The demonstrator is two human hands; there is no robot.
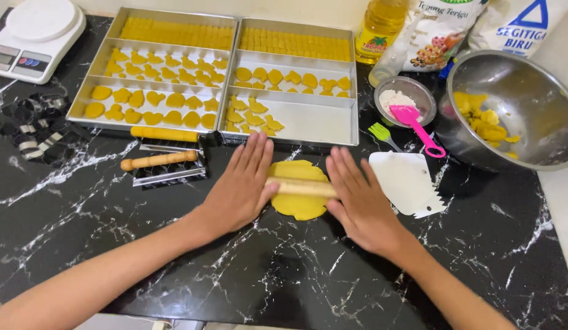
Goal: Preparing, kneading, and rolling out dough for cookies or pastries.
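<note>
Yellow dough disc under a wooden rolling pin — pin ends hidden beneath flat, spread left hand and right hand.

Bare marble counter lies open toward the person; ahead, baking trays block, white scraper right, lattice roller left.

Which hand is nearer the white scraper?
Right. The right hand lies on the rolling pin beside the white scraper; the left hand is across the dough.
</note>
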